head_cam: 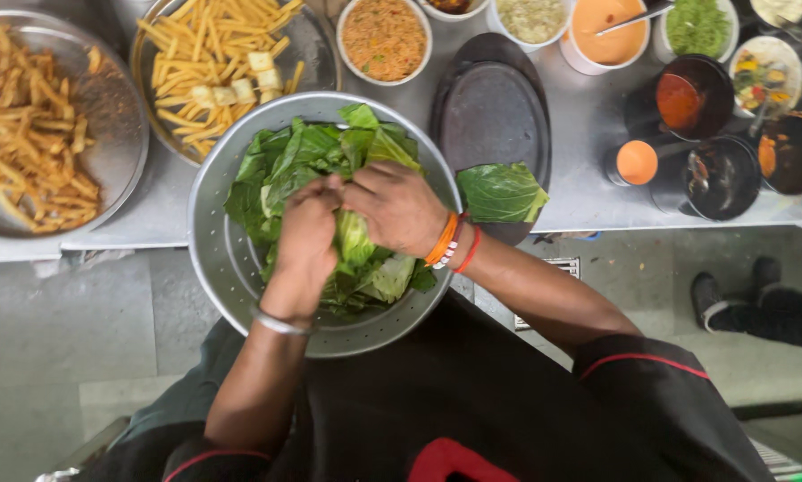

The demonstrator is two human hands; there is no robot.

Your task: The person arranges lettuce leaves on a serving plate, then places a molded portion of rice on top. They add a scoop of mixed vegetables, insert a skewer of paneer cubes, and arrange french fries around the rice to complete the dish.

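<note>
A round metal colander point(218, 259) full of green cabbage leaves point(294, 161) rests at the counter's front edge, against my body. Both hands are in it. My left hand point(304, 239) grips a pale green leaf wad from the left. My right hand point(396, 207) closes on the same leaves point(355, 236) from the right, fingers curled and touching the left hand. A silver bangle sits on my left wrist, orange and red bands on my right. One loose cabbage leaf point(501, 192) lies on a dark oval plate point(490, 112) just right of the colander.
Two metal trays of fries point(26, 125) point(213, 54) stand at the back left. Bowls of rice point(383, 37), sauces and chutneys point(606, 31) point(697, 27) line the back. Dark pots point(721, 174) sit at the right. Another person's shoes point(731, 290) are on the floor, right.
</note>
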